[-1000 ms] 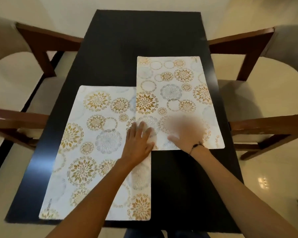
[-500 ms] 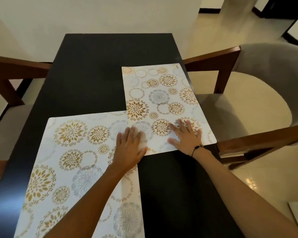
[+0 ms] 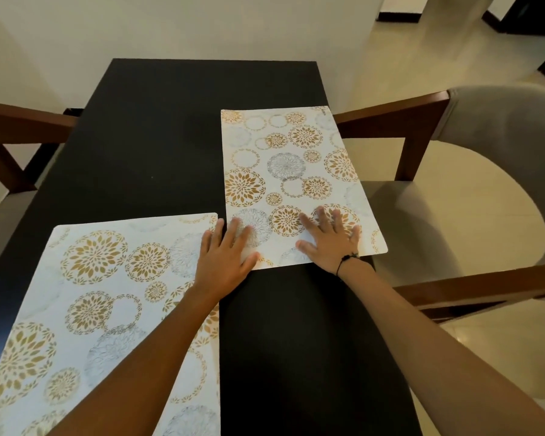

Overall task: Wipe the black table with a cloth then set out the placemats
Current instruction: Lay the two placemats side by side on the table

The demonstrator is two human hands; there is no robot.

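Bare fingers first: left hand [image 3: 225, 258] spread flat, fingertips over the near-left corner of the far mat [image 3: 291, 184], heel of the palm reaching back across the corner of the near mat [image 3: 107, 309]. Right hand [image 3: 331, 239] likewise flat and splayed on the far mat's near-right part, dark cord at the wrist. Nothing pinched, nothing curled round an edge; just pressing down, both palms.

Now the change. Half a second ago, far mat lapping over the near one at the corner. Now apart: thin strip of black table [image 3: 158, 136] showing between the two, corners just beside each other, no longer overlapped. Slid away and to the right, by the look of it, under both palms. Also squarer to the table's right edge than a second ago, though its near-right corner sits right at that edge, possibly a touch over.

Outward from there: near mat lying along the left side, running off the bottom of view. Far half of the table bare and black. Wooden-armed chair [image 3: 453, 184] on the right, another arm at the left.

Reading for the task: no cloth in sight, so wiping likely done; two mats down, second one nearly placed. Probably a last nudge inward, then hands off.
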